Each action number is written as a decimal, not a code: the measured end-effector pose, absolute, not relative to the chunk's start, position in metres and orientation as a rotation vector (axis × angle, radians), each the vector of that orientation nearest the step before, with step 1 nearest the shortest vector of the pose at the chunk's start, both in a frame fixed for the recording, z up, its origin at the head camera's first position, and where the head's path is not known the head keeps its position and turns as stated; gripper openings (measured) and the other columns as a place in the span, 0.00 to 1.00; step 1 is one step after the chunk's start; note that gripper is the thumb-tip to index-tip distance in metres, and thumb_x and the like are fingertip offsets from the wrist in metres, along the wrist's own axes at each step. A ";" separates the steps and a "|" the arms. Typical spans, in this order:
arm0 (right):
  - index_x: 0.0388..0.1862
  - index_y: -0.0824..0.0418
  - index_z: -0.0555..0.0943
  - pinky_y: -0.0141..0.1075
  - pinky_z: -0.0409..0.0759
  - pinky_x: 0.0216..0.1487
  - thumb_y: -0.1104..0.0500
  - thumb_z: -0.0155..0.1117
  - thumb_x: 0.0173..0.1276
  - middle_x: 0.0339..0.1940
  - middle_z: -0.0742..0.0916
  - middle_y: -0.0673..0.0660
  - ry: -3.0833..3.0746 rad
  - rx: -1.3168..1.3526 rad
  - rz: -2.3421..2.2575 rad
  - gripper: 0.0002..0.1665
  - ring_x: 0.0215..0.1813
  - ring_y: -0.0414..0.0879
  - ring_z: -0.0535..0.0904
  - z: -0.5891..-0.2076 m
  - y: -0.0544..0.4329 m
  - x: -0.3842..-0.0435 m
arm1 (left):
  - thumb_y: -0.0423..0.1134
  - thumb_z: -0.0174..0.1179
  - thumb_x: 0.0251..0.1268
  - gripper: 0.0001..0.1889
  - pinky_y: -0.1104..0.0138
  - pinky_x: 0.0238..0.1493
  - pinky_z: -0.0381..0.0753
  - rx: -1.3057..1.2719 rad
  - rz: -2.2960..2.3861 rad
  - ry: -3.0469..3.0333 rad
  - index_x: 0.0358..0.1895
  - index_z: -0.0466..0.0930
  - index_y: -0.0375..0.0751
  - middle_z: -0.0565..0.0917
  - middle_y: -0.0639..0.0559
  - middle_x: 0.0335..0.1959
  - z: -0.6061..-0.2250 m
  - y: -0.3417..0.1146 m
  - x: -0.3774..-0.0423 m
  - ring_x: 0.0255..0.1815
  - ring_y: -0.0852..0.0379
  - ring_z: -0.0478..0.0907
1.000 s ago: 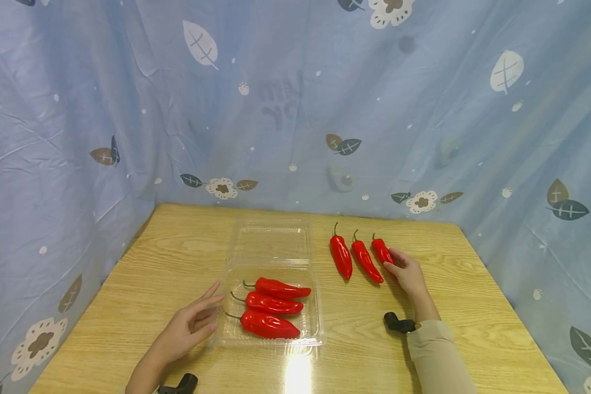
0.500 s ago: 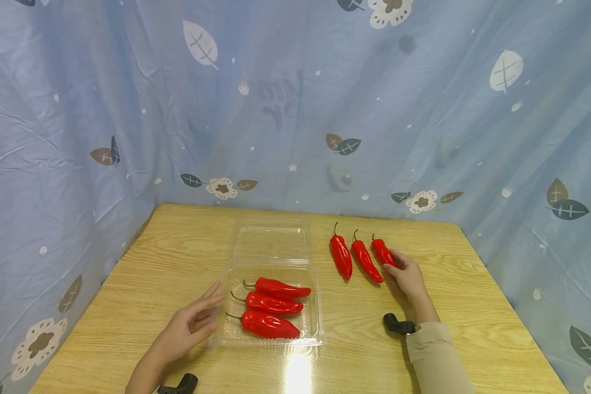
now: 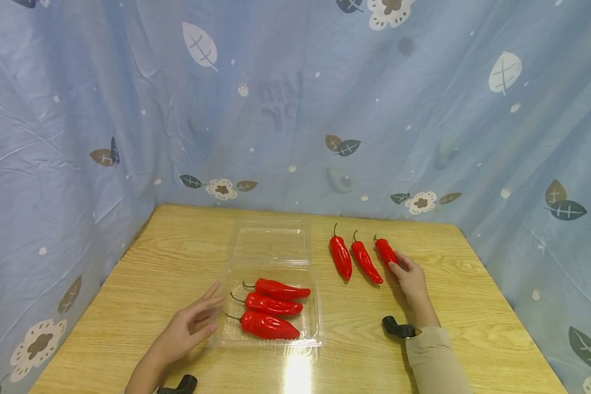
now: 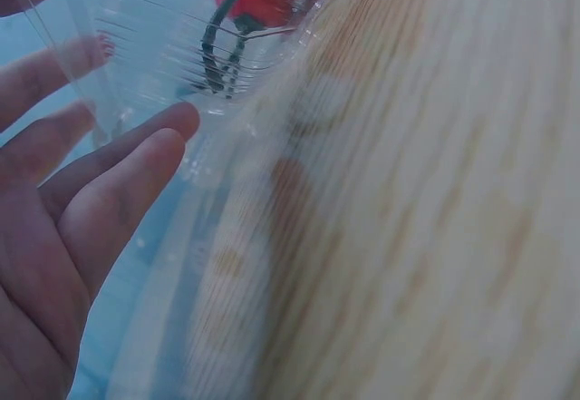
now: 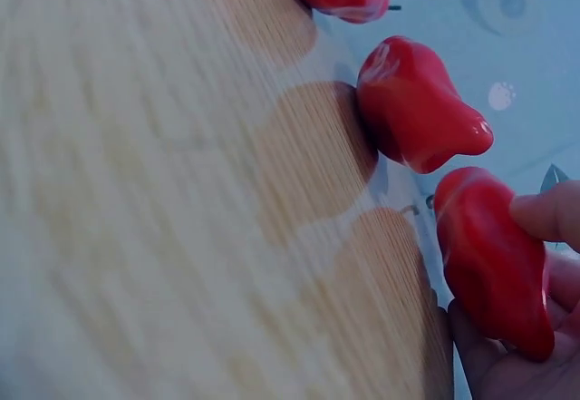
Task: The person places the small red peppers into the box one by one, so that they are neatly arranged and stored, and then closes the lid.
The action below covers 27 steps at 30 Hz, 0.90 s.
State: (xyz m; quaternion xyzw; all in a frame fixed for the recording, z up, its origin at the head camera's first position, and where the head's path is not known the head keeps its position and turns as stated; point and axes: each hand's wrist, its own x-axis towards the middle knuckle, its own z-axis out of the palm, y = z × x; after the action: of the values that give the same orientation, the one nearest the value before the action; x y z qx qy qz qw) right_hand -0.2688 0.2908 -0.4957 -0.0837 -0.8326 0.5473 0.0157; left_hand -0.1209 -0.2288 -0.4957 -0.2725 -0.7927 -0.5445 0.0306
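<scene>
My right hand pinches the lower end of a red chili pepper at the right. In the right wrist view the thumb lies on one side of this pepper and the fingers are on the other. Left of it, two more red peppers lie on the table, a slim one and a wider one, stems pointing away. A clear plastic clamshell box stands open with three red peppers side by side inside, stems leftward. My left hand has its fingers loosely spread at the box's left wall.
The box's clear lid lies folded back on the wooden table. A blue patterned curtain surrounds the table at the back and sides. Small black wrist devices sit on both arms, and a beige sleeve covers the right forearm.
My right hand and the pepper in it have shifted slightly to the right, widening the gap to the neighbouring pepper. The left hand and the box have stayed put.
</scene>
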 end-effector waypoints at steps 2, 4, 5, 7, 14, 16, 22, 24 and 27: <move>0.72 0.63 0.62 0.46 0.61 0.72 0.56 0.54 0.73 0.72 0.68 0.63 -2.559 -0.284 1.727 0.31 0.72 0.54 0.62 -0.496 0.291 -0.269 | 0.25 0.56 0.64 0.26 0.77 0.56 0.74 -0.836 -1.683 -2.443 0.66 0.65 0.28 0.51 0.30 0.73 -0.496 -0.229 -0.121 0.65 0.57 0.68; 0.72 0.64 0.62 0.46 0.60 0.73 0.56 0.53 0.73 0.72 0.68 0.62 -2.529 -0.295 1.756 0.32 0.72 0.53 0.61 -0.496 0.291 -0.269 | 0.25 0.56 0.64 0.26 0.77 0.56 0.74 -0.831 -1.686 -2.444 0.66 0.65 0.28 0.51 0.30 0.74 -0.496 -0.229 -0.121 0.65 0.58 0.68; 0.72 0.64 0.61 0.45 0.60 0.73 0.55 0.53 0.73 0.72 0.67 0.62 -2.520 -0.298 1.768 0.32 0.73 0.53 0.61 -0.496 0.291 -0.269 | 0.25 0.56 0.64 0.26 0.77 0.56 0.73 -0.827 -1.686 -2.445 0.66 0.65 0.28 0.51 0.30 0.74 -0.496 -0.229 -0.121 0.65 0.58 0.68; 0.72 0.63 0.62 0.40 0.61 0.73 0.55 0.54 0.73 0.72 0.68 0.61 -2.504 -0.309 1.787 0.32 0.72 0.52 0.62 -0.495 0.290 -0.269 | 0.25 0.55 0.64 0.26 0.78 0.56 0.73 -0.822 -1.685 -2.450 0.66 0.65 0.28 0.51 0.30 0.74 -0.496 -0.229 -0.121 0.65 0.57 0.68; 0.71 0.62 0.64 0.14 0.70 0.52 0.53 0.57 0.71 0.70 0.71 0.61 -2.479 -0.264 1.778 0.32 0.66 0.43 0.69 -0.489 0.282 -0.265 | 0.25 0.55 0.65 0.25 0.78 0.56 0.73 -0.815 -1.680 -2.465 0.66 0.65 0.28 0.51 0.30 0.74 -0.494 -0.228 -0.120 0.65 0.57 0.68; 0.70 0.63 0.65 0.12 0.71 0.47 0.53 0.57 0.71 0.69 0.71 0.63 -2.464 -0.214 1.782 0.32 0.60 0.34 0.71 -0.485 0.279 -0.263 | 0.25 0.55 0.65 0.25 0.78 0.56 0.73 -0.818 -1.684 -2.465 0.66 0.65 0.28 0.51 0.30 0.74 -0.494 -0.228 -0.121 0.65 0.57 0.68; 0.69 0.67 0.66 0.13 0.73 0.48 0.56 0.58 0.71 0.67 0.72 0.68 -2.406 -0.069 1.800 0.31 0.48 0.21 0.71 -0.474 0.269 -0.259 | 0.25 0.56 0.64 0.25 0.78 0.56 0.73 -0.820 -1.677 -2.469 0.66 0.65 0.28 0.51 0.31 0.74 -0.494 -0.229 -0.120 0.64 0.55 0.69; 0.68 0.67 0.67 0.14 0.73 0.48 0.56 0.59 0.70 0.66 0.73 0.68 -2.395 -0.046 1.803 0.31 0.48 0.22 0.72 -0.472 0.265 -0.259 | 0.25 0.56 0.64 0.25 0.78 0.56 0.73 -0.821 -1.669 -2.468 0.66 0.65 0.28 0.51 0.31 0.74 -0.495 -0.229 -0.121 0.64 0.55 0.69; 0.67 0.67 0.68 0.14 0.74 0.48 0.57 0.59 0.70 0.66 0.74 0.67 -2.393 -0.015 1.800 0.30 0.48 0.22 0.73 -0.470 0.261 -0.259 | 0.25 0.56 0.64 0.26 0.78 0.56 0.73 -0.831 -1.661 -2.461 0.66 0.65 0.28 0.51 0.30 0.74 -0.495 -0.229 -0.121 0.64 0.54 0.69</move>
State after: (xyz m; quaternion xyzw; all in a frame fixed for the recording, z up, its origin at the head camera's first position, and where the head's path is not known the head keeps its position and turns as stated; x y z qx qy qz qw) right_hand -0.2586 0.2613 -0.4698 -0.0050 -0.7971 0.5994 0.0734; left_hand -0.1211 -0.2289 -0.4949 -0.2693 -0.7979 -0.5384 0.0292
